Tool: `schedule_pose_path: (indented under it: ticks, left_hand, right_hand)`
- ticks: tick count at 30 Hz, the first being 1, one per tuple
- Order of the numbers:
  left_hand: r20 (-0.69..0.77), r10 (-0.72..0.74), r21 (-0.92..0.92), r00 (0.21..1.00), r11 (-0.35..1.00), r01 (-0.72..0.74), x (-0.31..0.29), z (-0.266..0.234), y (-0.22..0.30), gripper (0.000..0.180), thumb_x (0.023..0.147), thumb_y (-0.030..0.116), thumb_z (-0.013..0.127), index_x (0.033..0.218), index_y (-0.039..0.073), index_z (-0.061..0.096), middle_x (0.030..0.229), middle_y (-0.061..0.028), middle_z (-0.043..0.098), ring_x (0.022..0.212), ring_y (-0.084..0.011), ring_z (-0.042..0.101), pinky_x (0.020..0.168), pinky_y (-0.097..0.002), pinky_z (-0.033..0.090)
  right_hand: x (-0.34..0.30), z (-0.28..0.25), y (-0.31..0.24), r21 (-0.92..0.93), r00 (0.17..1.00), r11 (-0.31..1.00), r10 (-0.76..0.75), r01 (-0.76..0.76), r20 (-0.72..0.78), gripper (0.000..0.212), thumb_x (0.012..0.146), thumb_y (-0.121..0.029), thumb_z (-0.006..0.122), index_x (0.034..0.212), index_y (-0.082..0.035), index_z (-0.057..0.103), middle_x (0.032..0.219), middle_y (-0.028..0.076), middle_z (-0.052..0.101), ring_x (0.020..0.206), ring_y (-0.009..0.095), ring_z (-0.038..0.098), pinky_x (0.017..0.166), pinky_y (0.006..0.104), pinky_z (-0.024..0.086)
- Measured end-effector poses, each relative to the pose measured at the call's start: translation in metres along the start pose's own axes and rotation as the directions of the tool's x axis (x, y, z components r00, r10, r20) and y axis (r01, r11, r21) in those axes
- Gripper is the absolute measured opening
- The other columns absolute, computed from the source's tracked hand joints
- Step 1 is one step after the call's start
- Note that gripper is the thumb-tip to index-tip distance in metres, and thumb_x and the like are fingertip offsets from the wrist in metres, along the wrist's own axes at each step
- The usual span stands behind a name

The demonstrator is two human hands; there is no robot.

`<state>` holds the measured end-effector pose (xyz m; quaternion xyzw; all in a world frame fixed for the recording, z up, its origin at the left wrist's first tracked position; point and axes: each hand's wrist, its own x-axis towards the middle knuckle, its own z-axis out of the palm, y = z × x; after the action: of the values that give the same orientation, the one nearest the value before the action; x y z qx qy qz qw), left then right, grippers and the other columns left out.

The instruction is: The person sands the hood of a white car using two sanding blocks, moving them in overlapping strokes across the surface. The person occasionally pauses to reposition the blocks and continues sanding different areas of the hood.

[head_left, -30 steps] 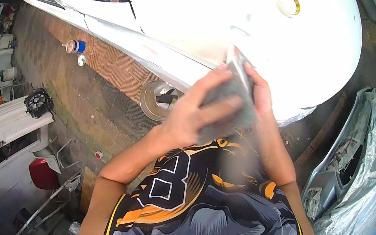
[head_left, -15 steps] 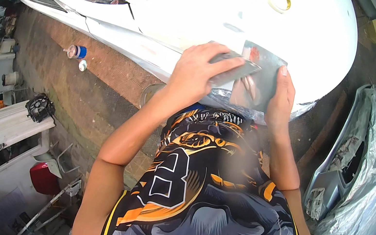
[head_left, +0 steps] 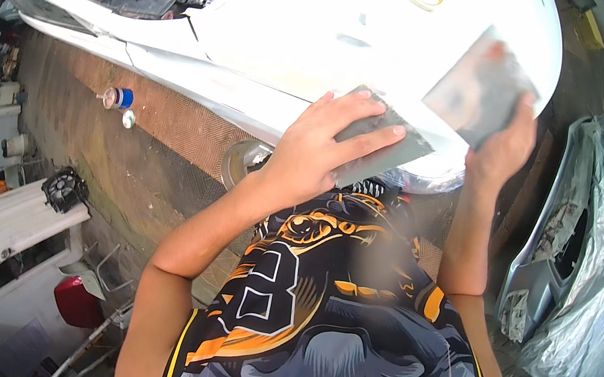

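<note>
Two sheets held, left hand palm-down, right hand outstretched

The view comes from the wearer's own head, through the left one of two fisheye cameras set side by side, and faces steeply down, with a forward lean. The patterned shirt fills the lower middle, closest to the lens; the left hand and right hand come a little farther off, near the close long edge of the white car body. That body spans the top, its windscreen corner toward upper left, its rounded end toward upper right. Beyond its near edge the camera sees down to the floor, farther away. Straight lines bow outward, and a dark round rim cuts the corners.
</note>
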<state>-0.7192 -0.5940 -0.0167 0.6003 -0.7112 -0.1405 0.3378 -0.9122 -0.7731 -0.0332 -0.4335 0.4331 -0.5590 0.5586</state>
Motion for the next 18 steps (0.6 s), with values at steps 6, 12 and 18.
schedule_pose_path:
  ticks: [6, 12, 18]
  left_hand:
    - [0.052, 0.093, -0.039, 0.994, 0.995, -0.091, -0.001, 0.014, 0.012, 0.061, 0.085, 0.007, 0.074, 0.142, 0.029, 0.066, 0.147, -0.015, 0.055, 0.137, -0.0413, 0.055, 0.117, -0.0539, 0.043]
    - [0.098, -0.005, 0.285, 0.995, 0.958, -0.023, -0.043, 0.009, -0.024, 0.057, 0.086, 0.013, 0.072, 0.139, 0.031, 0.068, 0.14, -0.0135, 0.057, 0.139, -0.0409, 0.054, 0.116, -0.0631, 0.042]
    - [-0.032, -0.188, 0.006, 0.982, 0.982, 0.189, -0.047, 0.004, -0.033, 0.058, 0.09, -0.001, 0.065, 0.143, 0.022, 0.065, 0.139, -0.0174, 0.057, 0.135, -0.0393, 0.056, 0.114, -0.0562, 0.046]
  right_hand:
    - [-0.053, -0.004, 0.049, 0.253, 0.49, 0.42, 0.767, -0.871, 0.414, 0.041, 0.105, -0.022, 0.06, 0.138, 0.004, 0.06, 0.131, 0.016, 0.069, 0.121, 0.027, 0.066, 0.106, 0.0419, 0.054]
    - [-0.06, -0.016, 0.046, 0.16, 0.564, 0.546, 0.744, -0.822, 0.357, 0.043, 0.101, -0.02, 0.067, 0.137, 0.003, 0.06, 0.129, 0.016, 0.069, 0.117, 0.026, 0.068, 0.103, 0.0425, 0.056]
    - [-0.022, -0.021, 0.023, 0.206, 0.749, 0.733, 0.567, -0.649, 0.342, 0.044, 0.102, -0.023, 0.065, 0.135, 0.005, 0.058, 0.125, 0.017, 0.069, 0.11, 0.025, 0.071, 0.095, 0.0385, 0.059]
